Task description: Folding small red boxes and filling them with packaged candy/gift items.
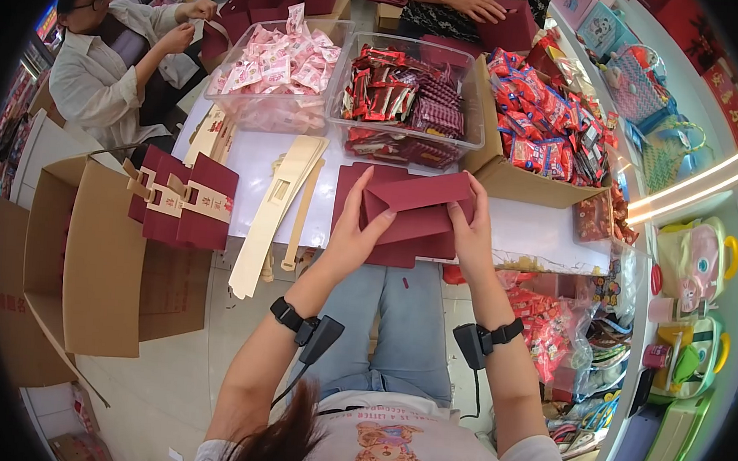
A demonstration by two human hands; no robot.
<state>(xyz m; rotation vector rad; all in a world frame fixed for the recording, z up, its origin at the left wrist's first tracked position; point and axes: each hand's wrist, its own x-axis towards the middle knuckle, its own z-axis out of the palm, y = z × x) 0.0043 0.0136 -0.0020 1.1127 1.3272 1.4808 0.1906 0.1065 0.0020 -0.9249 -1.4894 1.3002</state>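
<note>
Between my two hands is a folded maroon paper box (pixel 419 192), its opening partly visible. My left hand (pixel 358 226) grips its left end, with the thumb along the near edge. At the right end, my right hand (pixel 474 227) holds it with the thumb on the near side. Under the box lie flat maroon card blanks (pixel 389 255) at the table's front edge. Left of them rests a stack of cream paper straps (pixel 280 206) with slots, overhanging the edge. Finished maroon boxes with cream handle bands (pixel 203 200) stand farther left.
Clear plastic bins hold pink wrapped sweets (pixel 278 63) and red and purple packets (pixel 409 93). A cardboard box (pixel 512 176) of red and blue packets stands right. An open carton (pixel 107 265) is at left. Two other people work across the table, one handling a maroon box (pixel 511 27).
</note>
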